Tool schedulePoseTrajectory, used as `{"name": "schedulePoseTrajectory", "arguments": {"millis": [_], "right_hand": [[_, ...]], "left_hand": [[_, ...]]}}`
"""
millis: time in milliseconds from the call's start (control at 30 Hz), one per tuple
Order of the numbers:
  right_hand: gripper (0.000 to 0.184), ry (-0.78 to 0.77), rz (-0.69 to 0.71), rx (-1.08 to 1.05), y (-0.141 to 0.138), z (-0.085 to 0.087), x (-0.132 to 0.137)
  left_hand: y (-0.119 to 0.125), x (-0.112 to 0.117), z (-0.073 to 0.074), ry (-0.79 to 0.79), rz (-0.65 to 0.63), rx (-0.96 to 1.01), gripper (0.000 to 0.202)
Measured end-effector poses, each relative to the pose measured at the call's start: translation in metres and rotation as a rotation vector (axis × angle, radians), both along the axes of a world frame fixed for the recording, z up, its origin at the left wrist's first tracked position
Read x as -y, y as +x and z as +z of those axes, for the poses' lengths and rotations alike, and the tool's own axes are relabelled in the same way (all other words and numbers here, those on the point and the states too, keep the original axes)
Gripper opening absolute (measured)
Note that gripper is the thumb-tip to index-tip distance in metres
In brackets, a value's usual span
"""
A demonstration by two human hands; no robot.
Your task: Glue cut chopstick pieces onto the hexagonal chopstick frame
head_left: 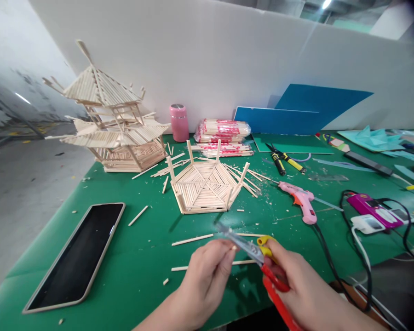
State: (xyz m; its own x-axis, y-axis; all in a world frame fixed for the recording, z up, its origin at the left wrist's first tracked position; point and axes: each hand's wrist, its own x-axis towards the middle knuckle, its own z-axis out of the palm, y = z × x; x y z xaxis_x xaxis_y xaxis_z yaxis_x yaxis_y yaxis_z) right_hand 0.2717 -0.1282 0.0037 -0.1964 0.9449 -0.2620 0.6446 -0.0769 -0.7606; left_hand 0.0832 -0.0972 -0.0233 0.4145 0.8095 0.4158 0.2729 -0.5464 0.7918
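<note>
Your left hand [207, 276] pinches a small pale wooden stick [234, 248], seemingly to steady it.
Your right hand [293, 271] grips a silver-bladed cutter with red-and-yellow handles [251, 249]; all are nearer you than the pale hexagonal wooden-stick base [198, 188].

Craft workshop: glue gun [306, 201], sticks [192, 240]

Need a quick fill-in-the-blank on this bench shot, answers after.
1. The right hand holds scissors with red and ____ handles.
2. The glue gun lies on a ____ table.
3. The phone lies to the ____ of the hexagonal stick base.

Missing words: yellow; green; left.
</note>
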Motion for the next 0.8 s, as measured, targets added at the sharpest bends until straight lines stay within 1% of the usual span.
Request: {"name": "schedulePoseTrajectory", "arguments": {"millis": [100,167,267,400,500,633,800], "right_hand": [[0.006,-0.036,-0.026,-0.038,0.007,0.003,-0.004],[0.013,-0.021,-0.040,-0.015,0.012,0.003,-0.004],[0.025,0.016,0.001,0.104,0.015,0.002,-0.002],[0.023,0.031,0.081,0.250,0.014,0.004,0.001],[0.024,0.037,0.086,0.329,0.014,0.005,0.002],[0.028,0.065,0.081,0.411,0.018,0.001,0.003],[0.034,0.081,0.080,0.444,0.020,-0.002,0.004]], "left_hand": [[-0.002,-0.003,0.001,-0.164,0.026,0.073,0.015],[-0.003,-0.006,0.002,-0.263,0.023,0.107,0.016],[-0.002,-0.008,0.002,-0.390,0.001,0.175,0.019],[-0.001,-0.009,-0.001,-0.481,-0.032,0.276,0.023],[-0.002,-0.010,-0.002,-0.478,-0.018,0.280,0.021],[-0.002,-0.010,0.001,-0.381,0.042,0.230,0.017],[0.000,-0.011,0.003,-0.310,0.087,0.239,0.015]]}}
